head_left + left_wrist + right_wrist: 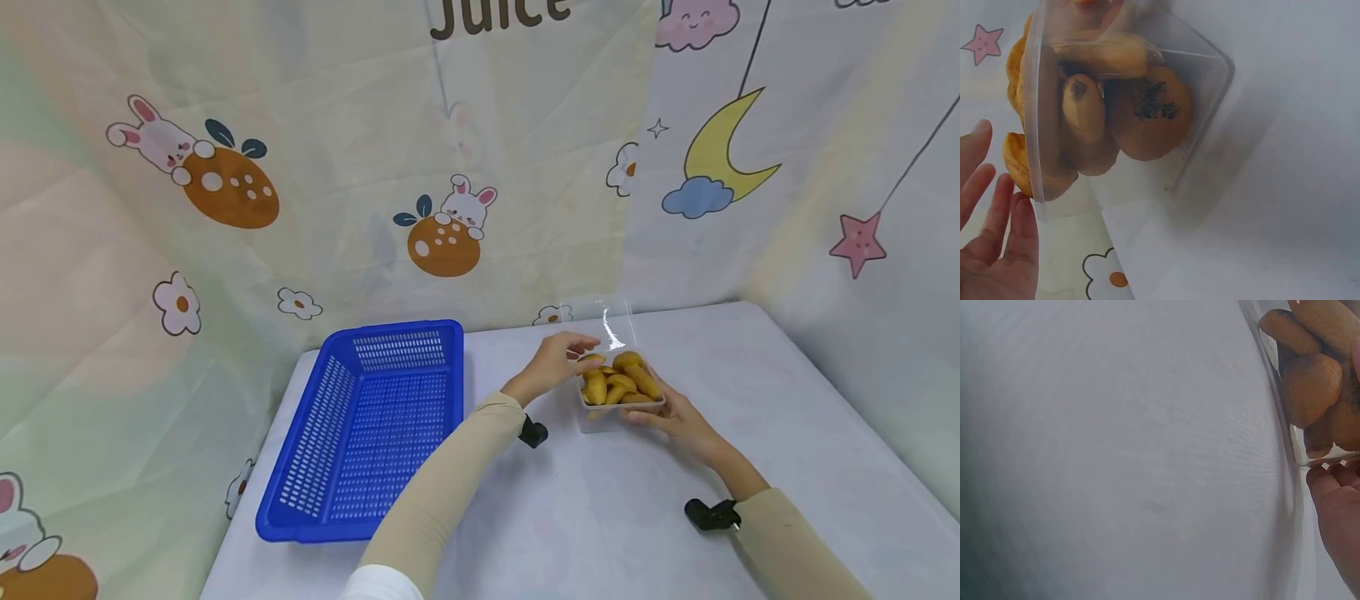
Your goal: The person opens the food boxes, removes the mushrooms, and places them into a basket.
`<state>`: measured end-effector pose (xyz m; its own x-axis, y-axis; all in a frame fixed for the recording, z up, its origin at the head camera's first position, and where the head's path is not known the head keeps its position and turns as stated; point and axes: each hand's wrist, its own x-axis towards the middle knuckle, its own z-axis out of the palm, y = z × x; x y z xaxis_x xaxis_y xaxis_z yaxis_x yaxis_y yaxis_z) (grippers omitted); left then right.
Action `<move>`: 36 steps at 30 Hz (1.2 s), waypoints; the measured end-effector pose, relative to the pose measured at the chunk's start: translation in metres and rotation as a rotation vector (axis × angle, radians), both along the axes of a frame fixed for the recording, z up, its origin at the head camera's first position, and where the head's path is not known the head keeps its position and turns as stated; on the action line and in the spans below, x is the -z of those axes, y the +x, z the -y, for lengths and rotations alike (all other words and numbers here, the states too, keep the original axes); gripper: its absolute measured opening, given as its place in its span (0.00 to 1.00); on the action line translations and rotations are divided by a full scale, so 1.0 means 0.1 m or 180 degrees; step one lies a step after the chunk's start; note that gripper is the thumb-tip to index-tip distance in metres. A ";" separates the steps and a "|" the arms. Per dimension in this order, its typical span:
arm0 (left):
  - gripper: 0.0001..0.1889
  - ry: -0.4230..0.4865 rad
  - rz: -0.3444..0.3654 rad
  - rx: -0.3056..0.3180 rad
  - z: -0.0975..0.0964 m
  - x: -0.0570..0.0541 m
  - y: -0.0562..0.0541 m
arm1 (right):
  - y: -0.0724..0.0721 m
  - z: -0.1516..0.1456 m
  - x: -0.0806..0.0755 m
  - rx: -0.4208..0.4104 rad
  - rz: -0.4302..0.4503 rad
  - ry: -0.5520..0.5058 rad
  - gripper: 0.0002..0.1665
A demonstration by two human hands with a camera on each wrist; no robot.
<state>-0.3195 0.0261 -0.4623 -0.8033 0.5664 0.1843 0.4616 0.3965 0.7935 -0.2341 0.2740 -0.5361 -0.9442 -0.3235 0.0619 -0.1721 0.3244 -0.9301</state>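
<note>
A clear plastic box stands on the table, filled with yellow-brown, rounded and elongated food pieces whose exact kind I cannot tell. Its transparent lid is raised at the back. My right hand grips the box's right side, thumb along the front; in the right wrist view its fingers lie against the wall. At the box's left rim is my left hand. Its fingers are spread beside a piece at the rim, and a fingertip appears to touch it.
A blue perforated plastic basket lies to the left of the box, with my left forearm crossing its near right corner. White cloth covers the table. A printed curtain hangs behind and along the sides. Each wrist carries a black camera mount.
</note>
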 end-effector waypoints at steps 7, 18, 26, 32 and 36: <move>0.19 -0.0429 -0.0267 0.0091 0.01 0.02 -0.02 | -0.01 0.00 -0.02 0.0019 -0.0013 -0.0003 0.54; 0.16 -0.0879 -0.0626 0.0211 -0.03 -0.02 0.00 | -0.01 0.00 -0.01 0.0027 0.0023 -0.0064 0.54; 0.16 -0.1372 -0.1255 0.0172 -0.06 -0.05 0.10 | 0.00 -0.01 0.01 0.0032 0.0025 -0.0102 0.54; 0.15 -0.1333 -0.1487 0.0193 -0.02 -0.04 0.13 | -0.01 -0.01 0.03 0.0012 0.0000 -0.0151 0.54; 0.15 -0.1261 -0.1582 0.0177 -0.01 -0.05 0.14 | -0.02 0.00 0.04 -0.0007 -0.0012 -0.0197 0.54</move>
<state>-0.3060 0.0270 -0.4577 -0.6432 0.7064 0.2954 0.7653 0.5807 0.2775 -0.2359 0.2743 -0.5397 -0.9432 -0.3210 0.0853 -0.1762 0.2658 -0.9478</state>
